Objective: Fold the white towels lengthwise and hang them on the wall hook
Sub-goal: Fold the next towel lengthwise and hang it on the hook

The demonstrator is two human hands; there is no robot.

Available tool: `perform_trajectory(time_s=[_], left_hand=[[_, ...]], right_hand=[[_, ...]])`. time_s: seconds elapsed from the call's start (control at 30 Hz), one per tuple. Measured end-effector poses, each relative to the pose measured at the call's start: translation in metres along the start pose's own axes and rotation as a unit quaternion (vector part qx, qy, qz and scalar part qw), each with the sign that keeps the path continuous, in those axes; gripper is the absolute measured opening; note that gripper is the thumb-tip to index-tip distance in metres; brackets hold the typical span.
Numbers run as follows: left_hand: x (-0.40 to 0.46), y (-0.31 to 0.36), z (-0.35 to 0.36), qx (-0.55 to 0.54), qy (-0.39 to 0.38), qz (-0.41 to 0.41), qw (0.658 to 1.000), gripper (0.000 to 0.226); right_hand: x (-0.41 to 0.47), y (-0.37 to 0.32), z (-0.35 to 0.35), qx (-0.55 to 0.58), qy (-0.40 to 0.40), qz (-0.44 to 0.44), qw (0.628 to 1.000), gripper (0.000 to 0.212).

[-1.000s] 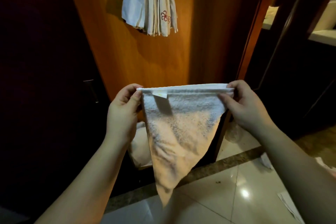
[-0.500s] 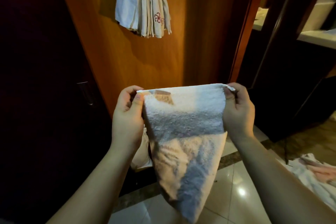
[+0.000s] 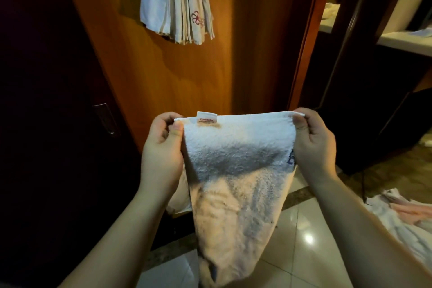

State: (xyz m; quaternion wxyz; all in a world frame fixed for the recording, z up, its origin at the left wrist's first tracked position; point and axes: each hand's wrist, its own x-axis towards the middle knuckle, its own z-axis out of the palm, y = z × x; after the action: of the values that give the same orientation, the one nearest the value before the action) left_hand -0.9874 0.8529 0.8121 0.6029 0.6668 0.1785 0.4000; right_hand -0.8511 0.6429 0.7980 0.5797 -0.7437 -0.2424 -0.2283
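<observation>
The left hand (image 3: 161,147) and right hand (image 3: 313,142) each pinch a top corner of the white towel (image 3: 236,170), which hangs between them below the hung towels (image 3: 177,2) on the wooden wall. If either pinch loosens, the layers could slide apart and drop to the floor (image 3: 304,241).

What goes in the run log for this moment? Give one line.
stage: folding | left hand: pinches towel corner | right hand: pinches other corner | white towel: hanging, unhung | hung towels: on wall
</observation>
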Motion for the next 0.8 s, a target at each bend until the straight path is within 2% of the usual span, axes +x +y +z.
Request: perform_trajectory(time_s=[0.13,0.17,0.2,0.23,0.3,0.37,0.43,0.5,0.6,0.67,0.73,0.8], left_hand=[[-0.002,0.0,0.004,-0.014,-0.005,-0.016,1.0,0.022],[-0.002,-0.001,0.005,-0.016,-0.005,-0.02,1.0,0.021],[-0.001,-0.002,0.005,-0.018,-0.004,-0.021,1.0,0.019],[0.0,-0.004,0.006,-0.019,-0.003,-0.02,1.0,0.017],[0.0,-0.004,0.009,-0.021,0.0,-0.017,1.0,0.017],[-0.002,-0.005,0.011,-0.012,-0.001,-0.019,1.0,0.02],[-0.004,-0.008,0.009,0.004,-0.004,-0.022,1.0,0.02],[-0.008,-0.009,0.005,0.034,-0.005,-0.011,0.999,0.02],[-0.016,-0.006,-0.004,0.152,-0.009,0.053,0.987,0.014],[-0.019,-0.001,-0.009,0.219,-0.004,0.113,0.969,0.008],[-0.02,0.002,-0.013,0.204,-0.016,0.12,0.972,0.006],[-0.018,0.003,-0.018,0.136,-0.052,0.063,0.987,0.012]], right_hand=[[-0.002,0.003,0.0,0.056,0.015,0.048,0.997,0.008],[-0.001,0.007,-0.001,0.08,-0.005,0.081,0.994,0.014],[0.001,0.013,-0.003,0.117,-0.042,0.117,0.985,0.03],[0.003,0.02,-0.004,0.174,-0.091,0.157,0.968,0.049],[0.003,0.033,-0.007,0.308,-0.196,0.254,0.896,0.077],[-0.002,0.04,-0.007,0.388,-0.284,0.324,0.815,0.076],[-0.006,0.042,-0.007,0.408,-0.314,0.355,0.781,0.058],[-0.007,0.044,-0.007,0.405,-0.294,0.378,0.779,0.04],[-0.007,0.044,-0.005,0.406,-0.268,0.361,0.796,0.044],[-0.005,0.038,-0.001,0.41,-0.263,0.331,0.808,0.035],[0.0,0.032,0.003,0.416,-0.262,0.312,0.813,0.031],[0.005,0.028,0.006,0.409,-0.267,0.3,0.819,0.046]])
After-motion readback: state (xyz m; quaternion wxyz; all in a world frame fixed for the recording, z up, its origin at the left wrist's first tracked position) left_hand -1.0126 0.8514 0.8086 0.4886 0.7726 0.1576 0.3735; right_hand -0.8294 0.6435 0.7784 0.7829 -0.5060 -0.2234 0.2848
